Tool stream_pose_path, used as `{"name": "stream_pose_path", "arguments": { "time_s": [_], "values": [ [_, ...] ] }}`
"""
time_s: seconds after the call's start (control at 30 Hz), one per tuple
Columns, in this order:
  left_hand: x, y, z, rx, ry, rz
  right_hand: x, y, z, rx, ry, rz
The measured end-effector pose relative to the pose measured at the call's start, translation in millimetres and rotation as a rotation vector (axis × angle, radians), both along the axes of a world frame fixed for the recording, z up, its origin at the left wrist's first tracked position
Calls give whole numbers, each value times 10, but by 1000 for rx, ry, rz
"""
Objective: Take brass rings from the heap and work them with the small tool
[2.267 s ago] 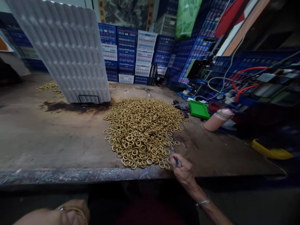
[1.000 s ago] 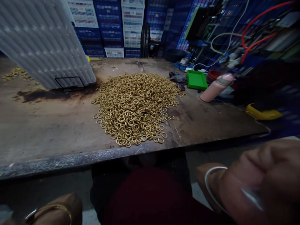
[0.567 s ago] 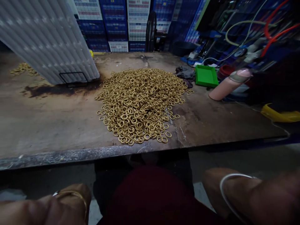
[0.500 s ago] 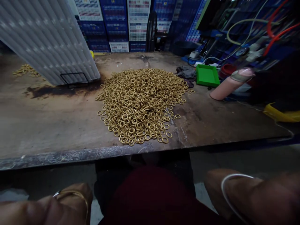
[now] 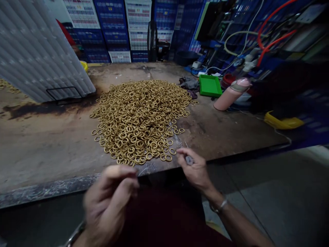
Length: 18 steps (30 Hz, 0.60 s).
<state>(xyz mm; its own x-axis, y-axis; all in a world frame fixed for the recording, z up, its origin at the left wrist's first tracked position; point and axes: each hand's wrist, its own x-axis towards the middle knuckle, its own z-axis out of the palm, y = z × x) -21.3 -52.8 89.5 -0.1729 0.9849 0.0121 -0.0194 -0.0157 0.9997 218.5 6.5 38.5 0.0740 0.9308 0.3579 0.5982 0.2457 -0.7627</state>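
Note:
A large heap of gold-coloured rings [image 5: 138, 116] lies on the worktable, with loose rings at its near edge. My right hand [image 5: 196, 169] is at the table's front edge, closed round a small grey object [image 5: 189, 160] whose kind I cannot make out. Its fingertips are beside a loose ring [image 5: 172, 151]; whether they touch it is unclear. Nearer the camera, my left hand [image 5: 109, 202] is in front of the table edge, blurred, with fingers curled and thumb against the index finger. Anything inside that hand is hidden.
A tall ribbed, translucent stack [image 5: 48, 51] leans in a black wire stand [image 5: 64, 94] at the left. To the right are a dark cloth [image 5: 189, 83], a green tray [image 5: 210, 85], a pink bottle [image 5: 228, 97] and a yellow object [image 5: 282, 120]. Stacked crates [image 5: 111, 17] line the back.
Both hands have risen from low at the sides to the table's front edge, the right one now showing a grey object. The view has shifted, so the table things sit further left.

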Motion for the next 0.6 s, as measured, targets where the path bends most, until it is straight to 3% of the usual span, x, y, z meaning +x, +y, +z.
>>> {"name": "stream_pose_path", "arguments": {
  "time_s": [0.07, 0.13, 0.3, 0.47, 0.6],
  "values": [
    [230, 197, -143, -143, 16, -125, 6, -5, -308, -92, -110, 43],
    [365, 293, -342, -277, 25, -184, -9, -17, -486, -154, -296, 75],
    [427, 277, -738, -377, 21, -326, -130, -22, -432, -338, -623, 25],
    [519, 302, -847, -387, 2, -406, -152, 10, -454, -335, -696, -10],
    [586, 380, -854, -367, 18, -397, -64, 164, -561, -244, -544, -29]
  ]
}}
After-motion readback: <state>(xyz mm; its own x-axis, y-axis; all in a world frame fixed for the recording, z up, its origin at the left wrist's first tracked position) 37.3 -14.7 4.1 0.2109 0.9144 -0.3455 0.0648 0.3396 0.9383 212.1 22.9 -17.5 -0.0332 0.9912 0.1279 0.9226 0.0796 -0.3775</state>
